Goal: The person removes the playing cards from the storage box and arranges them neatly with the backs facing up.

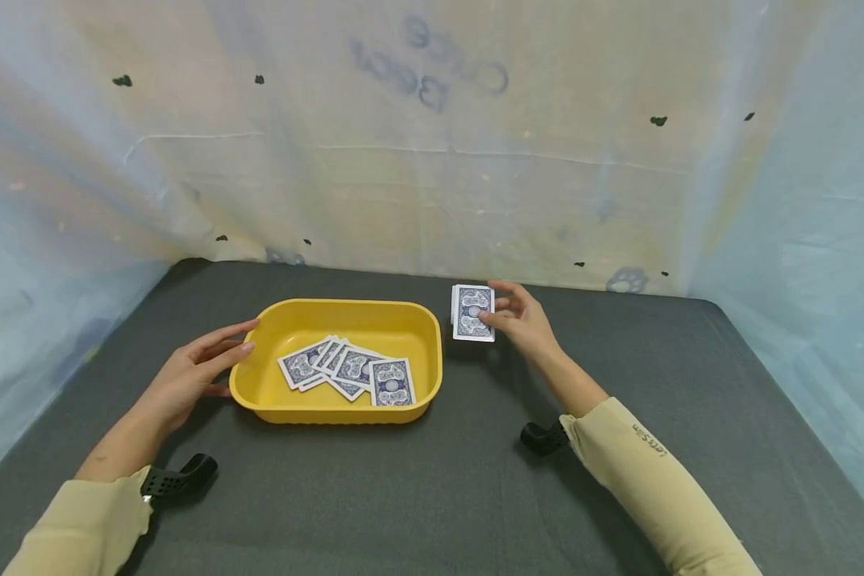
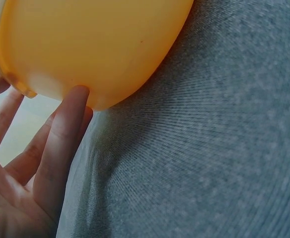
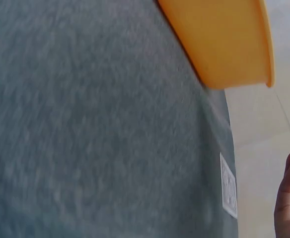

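Note:
A yellow plastic tray stands on the dark table, with several blue-backed playing cards scattered face down inside, partly overlapping. My left hand is at the tray's left end, its fingers fairly straight and fingertips touching the rim and outer wall; the left wrist view shows the thumb against the yellow wall. To the right of the tray, my right hand pinches a playing card by its right edge. Another card's edge peeks out at its left. In the right wrist view a card lies on the table.
Dark grey cloth covers the table. A pale, translucent sheet with dark spots and faint blue writing hangs behind the table and along both sides. Black straps are on both wrists.

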Available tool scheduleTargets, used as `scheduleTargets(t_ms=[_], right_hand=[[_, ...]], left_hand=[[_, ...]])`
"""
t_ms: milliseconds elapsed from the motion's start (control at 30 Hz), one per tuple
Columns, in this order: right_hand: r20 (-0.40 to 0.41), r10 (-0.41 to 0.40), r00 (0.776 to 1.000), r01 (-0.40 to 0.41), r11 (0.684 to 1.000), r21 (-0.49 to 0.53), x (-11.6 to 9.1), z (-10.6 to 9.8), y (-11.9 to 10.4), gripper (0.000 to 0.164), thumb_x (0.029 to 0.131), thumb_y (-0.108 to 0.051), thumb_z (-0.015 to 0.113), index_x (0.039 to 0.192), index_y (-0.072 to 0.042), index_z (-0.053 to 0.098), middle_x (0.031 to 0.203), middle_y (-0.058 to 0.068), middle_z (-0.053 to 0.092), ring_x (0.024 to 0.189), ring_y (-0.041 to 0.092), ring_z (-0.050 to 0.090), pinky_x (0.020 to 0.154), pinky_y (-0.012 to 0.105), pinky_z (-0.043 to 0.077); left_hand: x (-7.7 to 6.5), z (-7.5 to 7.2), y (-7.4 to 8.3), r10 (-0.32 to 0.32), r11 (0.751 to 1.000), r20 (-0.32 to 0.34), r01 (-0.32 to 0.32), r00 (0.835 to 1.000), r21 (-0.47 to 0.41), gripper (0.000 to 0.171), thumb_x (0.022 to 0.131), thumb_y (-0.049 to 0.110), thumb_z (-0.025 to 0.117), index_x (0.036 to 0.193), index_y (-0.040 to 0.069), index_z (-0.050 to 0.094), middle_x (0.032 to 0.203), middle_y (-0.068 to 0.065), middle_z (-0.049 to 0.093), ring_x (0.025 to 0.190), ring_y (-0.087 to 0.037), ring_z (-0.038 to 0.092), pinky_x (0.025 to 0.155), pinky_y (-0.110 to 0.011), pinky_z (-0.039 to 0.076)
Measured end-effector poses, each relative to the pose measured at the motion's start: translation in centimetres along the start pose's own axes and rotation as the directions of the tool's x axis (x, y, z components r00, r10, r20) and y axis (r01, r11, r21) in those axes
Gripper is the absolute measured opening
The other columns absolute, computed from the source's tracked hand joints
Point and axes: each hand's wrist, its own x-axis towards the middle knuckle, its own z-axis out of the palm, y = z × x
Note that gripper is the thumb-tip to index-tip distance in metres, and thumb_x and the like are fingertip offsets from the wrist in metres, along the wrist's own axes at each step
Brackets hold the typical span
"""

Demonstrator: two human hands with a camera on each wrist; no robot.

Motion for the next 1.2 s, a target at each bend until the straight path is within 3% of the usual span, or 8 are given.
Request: scheduleTargets(t_ms=[300,500,733,833,1067,1200], right_hand=[[0.008,0.002,1.0,-0.002,1.0,0.003,0.3,-1.3,0.7,0.059,0.086,-0.004,0.068,0.14,-0.005,0.045,0.104,0.013,0.059,0.074,0.002,0.061,0.084,0.039,0.049],[-0.006,0.025,1.0,-0.025,0.999,-0.021,0.8,-2.0,0.7,0.059,0.087,-0.004,0.067,0.141,-0.006,0.043,0.104,0.013,0.06,0.074,0.001,0.06,0.082,0.037,0.049],[-0.027,0.073,0.997,-0.075,0.996,-0.053,1.6,-2.7,1.0,0.061,0.089,-0.007,0.066,0.144,-0.006,0.041,0.113,0.019,0.059,0.074,0.006,0.056,0.074,0.032,0.048],[-0.031,0.082,0.996,-0.084,0.994,-0.074,1.9,-3.1,1.3,0.062,0.089,-0.008,0.067,0.145,-0.006,0.04,0.116,0.022,0.058,0.076,0.009,0.054,0.074,0.032,0.048],[-0.032,0.118,0.993,-0.121,0.984,-0.132,2.4,-4.0,2.0,0.061,0.09,-0.011,0.066,0.145,-0.009,0.04,0.119,0.02,0.055,0.082,0.014,0.052,0.08,0.037,0.047],[-0.036,0.126,0.991,-0.129,0.984,-0.125,2.8,-4.4,2.5,0.06,0.09,-0.01,0.065,0.145,-0.008,0.041,0.12,0.021,0.055,0.083,0.013,0.053,0.079,0.033,0.048]], left_hand=[[0.1,0.0,0.2,-0.005,1.0,-0.001,0.005,1.0,-0.001,0.066,0.094,0.053,0.052,0.151,0.027,0.031,0.148,-0.019,0.036,0.117,-0.024,0.049,0.078,-0.039,0.057],[0.1,0.0,0.1,-0.004,1.0,0.004,0.004,1.0,0.002,0.067,0.094,0.053,0.051,0.152,0.026,0.03,0.149,-0.02,0.034,0.122,-0.031,0.046,0.078,-0.04,0.056],[0.1,-0.1,0.0,-0.005,1.0,0.007,0.005,1.0,0.013,0.067,0.095,0.053,0.051,0.152,0.026,0.03,0.149,-0.02,0.035,0.107,-0.011,0.052,0.076,-0.036,0.056],[0.0,-0.1,0.0,0.0,1.0,0.008,0.0,1.0,0.012,0.067,0.095,0.053,0.051,0.152,0.026,0.03,0.148,-0.02,0.035,0.107,-0.009,0.052,0.075,-0.035,0.057],[0.0,0.1,0.1,0.003,1.0,0.015,-0.003,1.0,0.006,0.066,0.095,0.051,0.051,0.152,0.025,0.03,0.148,-0.02,0.035,0.117,-0.023,0.049,0.076,-0.036,0.057],[0.0,0.2,0.1,0.002,1.0,0.021,-0.002,1.0,0.001,0.066,0.095,0.052,0.05,0.152,0.026,0.029,0.149,-0.02,0.034,0.125,-0.034,0.043,0.078,-0.04,0.056]])
